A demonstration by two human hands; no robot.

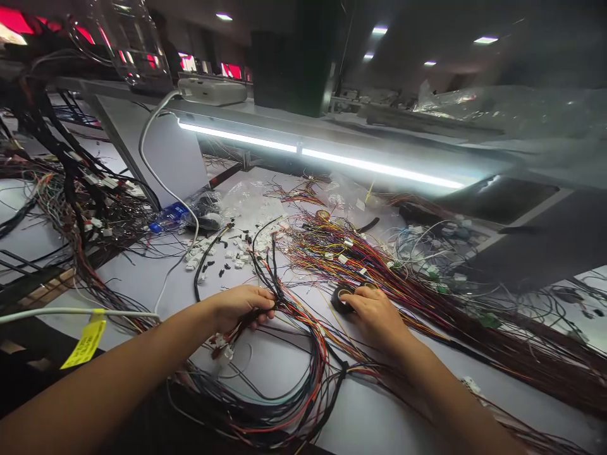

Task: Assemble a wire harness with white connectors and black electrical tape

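My left hand (246, 304) is closed around a wire harness (303, 404), where several black-wrapped branches meet. From there the coloured wires loop down toward the front edge of the white table (279, 360) and curve back to the right. White connectors (222, 342) hang from wire ends just below this hand. On the right, my right hand (372, 306) grips a roll of black tape (339, 299) between thumb and fingers, close to the tabletop. Its other fingers are bent and partly hidden.
A long pile of loose wires (379, 272) runs to the right behind my right hand. Small white connectors (232, 253) lie scattered behind the left. A lit tube lamp (379, 167) hangs under a shelf. More harnesses (71, 189) hang at left, and a white cable (142, 151) drops from the shelf.
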